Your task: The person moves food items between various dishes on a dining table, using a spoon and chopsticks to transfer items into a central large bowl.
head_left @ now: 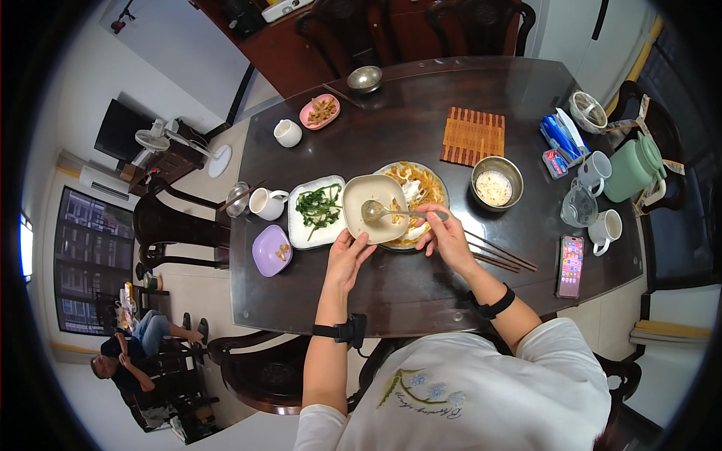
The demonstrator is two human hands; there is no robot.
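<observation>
Head view: the left hand [347, 258] grips the near edge of a beige dish [372, 194], immediately right of the white plate [301, 237] on the worktop [410, 98]. The right hand [445, 239], farther right of that plate, has fingers closed on a metal spoon [373, 210], bowl over the dish.

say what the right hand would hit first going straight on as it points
Probably the beige bowl, just left of the right hand; the round plate seems lower, though depth is unclear.
</observation>
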